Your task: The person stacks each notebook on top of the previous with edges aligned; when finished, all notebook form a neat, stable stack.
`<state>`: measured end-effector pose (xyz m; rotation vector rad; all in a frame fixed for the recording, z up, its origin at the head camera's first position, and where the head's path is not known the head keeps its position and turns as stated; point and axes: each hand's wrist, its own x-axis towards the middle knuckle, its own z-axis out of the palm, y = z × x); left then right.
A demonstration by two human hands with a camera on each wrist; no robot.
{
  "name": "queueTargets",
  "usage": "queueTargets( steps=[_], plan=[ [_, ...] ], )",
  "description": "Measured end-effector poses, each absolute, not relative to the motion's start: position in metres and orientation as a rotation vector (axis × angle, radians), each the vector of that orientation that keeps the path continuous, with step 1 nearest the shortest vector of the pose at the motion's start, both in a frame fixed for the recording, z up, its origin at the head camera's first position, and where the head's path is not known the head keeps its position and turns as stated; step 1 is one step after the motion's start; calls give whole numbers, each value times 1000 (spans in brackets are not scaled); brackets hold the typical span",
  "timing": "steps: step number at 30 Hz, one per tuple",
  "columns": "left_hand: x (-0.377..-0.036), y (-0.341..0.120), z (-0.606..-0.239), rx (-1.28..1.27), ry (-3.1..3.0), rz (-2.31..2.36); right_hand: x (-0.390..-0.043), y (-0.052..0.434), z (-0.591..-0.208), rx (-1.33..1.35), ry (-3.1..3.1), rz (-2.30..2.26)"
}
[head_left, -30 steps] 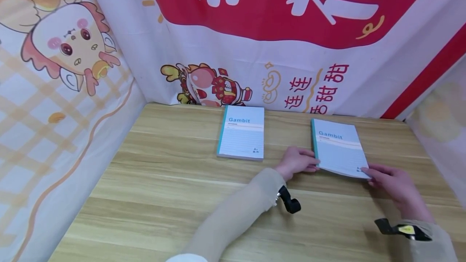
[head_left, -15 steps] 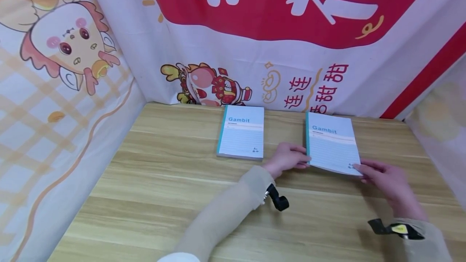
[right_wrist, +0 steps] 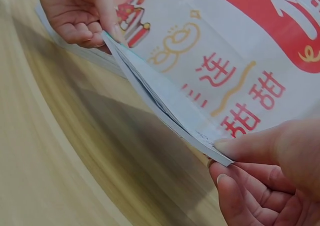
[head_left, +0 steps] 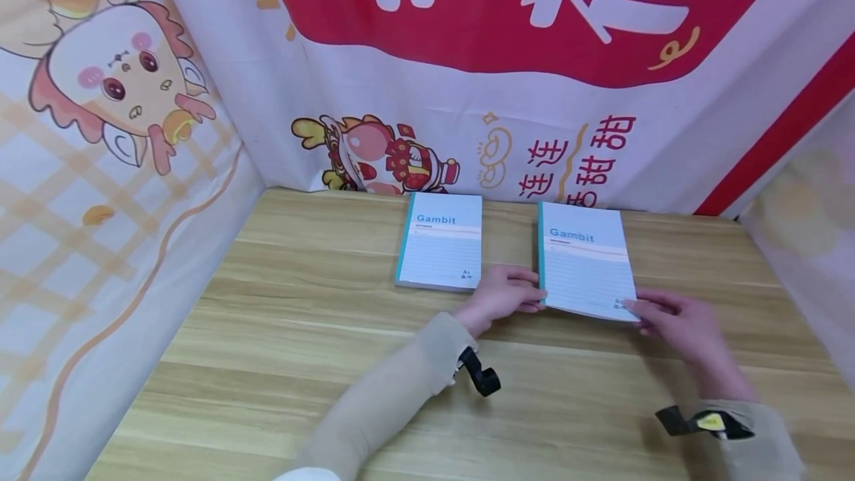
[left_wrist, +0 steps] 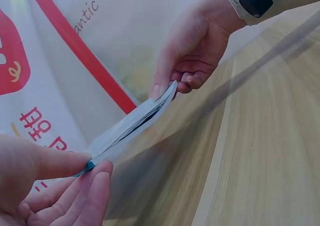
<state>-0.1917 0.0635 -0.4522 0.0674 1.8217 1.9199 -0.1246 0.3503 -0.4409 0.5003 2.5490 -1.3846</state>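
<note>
A thin notebook (head_left: 586, 262) with a pale blue cover marked "Gambit" and a teal spine is held off the table between both hands. My left hand (head_left: 502, 294) pinches its lower left corner at the spine, thumb on top and fingers beneath. At the lower right corner my right hand (head_left: 684, 325) pinches it the same way. In the right wrist view the pages along the near edge of the notebook (right_wrist: 165, 110) gape slightly. A second, like notebook (head_left: 441, 243) lies flat on the table, left of the held one and close to my left hand.
The wooden table (head_left: 280, 332) reaches back to a printed cloth (head_left: 374, 80) with red and white patterns. Another patterned cloth (head_left: 80, 258) stands along the left side. A black wrist camera (head_left: 481, 373) sits on the left sleeve.
Both hands have carried the held notebook leftward, nearer to the other notebook, which stays on the table. The grip at both corners looks the same.
</note>
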Motion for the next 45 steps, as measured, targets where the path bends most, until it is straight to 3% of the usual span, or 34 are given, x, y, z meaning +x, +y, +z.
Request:
queueTargets(
  steps=[45],
  plan=[
    [-163, -58, -450, 135, 1922, 1917, -129, 246, -440, 225, 2532, -1560]
  ],
)
